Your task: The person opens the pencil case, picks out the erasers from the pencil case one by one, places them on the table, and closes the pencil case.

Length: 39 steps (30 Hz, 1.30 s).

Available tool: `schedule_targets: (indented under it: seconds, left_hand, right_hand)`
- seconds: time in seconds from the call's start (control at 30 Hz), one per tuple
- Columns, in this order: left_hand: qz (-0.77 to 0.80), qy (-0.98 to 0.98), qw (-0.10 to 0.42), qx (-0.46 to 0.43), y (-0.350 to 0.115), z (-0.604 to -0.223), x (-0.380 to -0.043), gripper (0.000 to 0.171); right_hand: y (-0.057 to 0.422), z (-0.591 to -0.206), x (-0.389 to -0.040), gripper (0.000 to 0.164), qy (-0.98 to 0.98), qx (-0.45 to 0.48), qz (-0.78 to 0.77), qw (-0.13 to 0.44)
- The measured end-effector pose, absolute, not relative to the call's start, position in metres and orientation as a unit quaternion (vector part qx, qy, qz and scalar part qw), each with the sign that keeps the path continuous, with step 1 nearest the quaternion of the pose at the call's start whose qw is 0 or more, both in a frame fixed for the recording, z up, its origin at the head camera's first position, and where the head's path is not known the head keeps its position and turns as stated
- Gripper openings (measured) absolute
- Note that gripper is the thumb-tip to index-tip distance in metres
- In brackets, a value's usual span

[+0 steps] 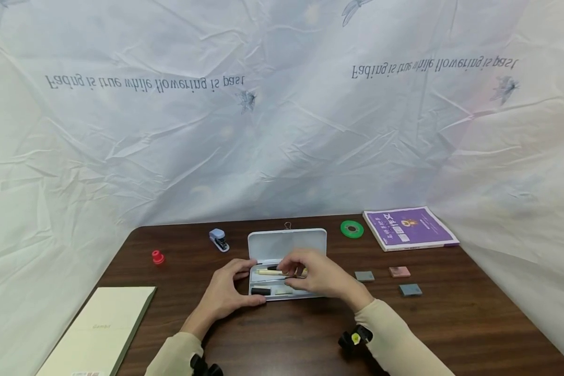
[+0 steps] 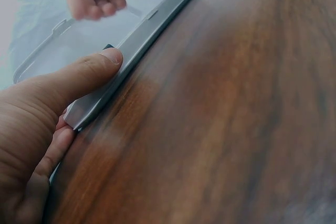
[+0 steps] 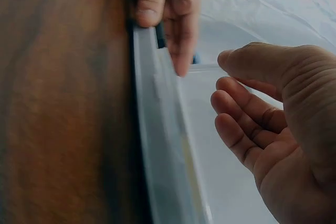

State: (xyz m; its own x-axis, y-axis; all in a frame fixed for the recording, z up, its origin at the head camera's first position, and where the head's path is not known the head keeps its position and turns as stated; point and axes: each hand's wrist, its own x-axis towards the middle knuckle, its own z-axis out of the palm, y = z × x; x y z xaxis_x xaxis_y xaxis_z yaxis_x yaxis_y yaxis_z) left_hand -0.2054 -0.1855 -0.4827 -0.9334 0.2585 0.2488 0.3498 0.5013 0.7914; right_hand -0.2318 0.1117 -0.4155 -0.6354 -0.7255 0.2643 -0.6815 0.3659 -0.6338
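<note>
A light grey pencil case [image 1: 288, 245] lies with its lid raised at the table's middle. My left hand [image 1: 225, 290] grips its left end, thumb [image 2: 100, 66] along the front wall and fingers behind. Above the tray, my right hand [image 1: 312, 271] has its fingers curled over a pale yellow pen [image 1: 268, 272]. In the right wrist view the right hand [image 3: 273, 114] shows its thumb near the bent fingers. I cannot tell whether it pinches the pen. A black piece [image 1: 260, 291] and a small pale piece [image 1: 283, 291] lie in the case's front part.
Behind the case are a binder clip [image 1: 288, 225], a blue stapler [image 1: 219, 240] and green tape [image 1: 352, 229]. A purple book [image 1: 411, 227] lies back right; small blocks [image 1: 399, 271] sit nearer. A red piece [image 1: 157, 257] and a cream book [image 1: 98, 329] are left.
</note>
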Motion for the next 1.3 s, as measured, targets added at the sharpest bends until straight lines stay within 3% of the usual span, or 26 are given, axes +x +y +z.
schedule_targets:
  seconds: [0.63,1.3]
  left_hand:
    - [-0.46,-0.866,0.059,-0.187,-0.185,-0.482,-0.205,0.089]
    - [-0.463,-0.864,0.058,-0.19,-0.186,-0.482,-0.206,0.089]
  right_hand:
    - [0.093,-0.428,-0.222,0.021,0.863,-0.443,-0.242,0.032]
    - [0.088,-0.427,-0.218,0.017,0.862,-0.449,-0.232,0.038]
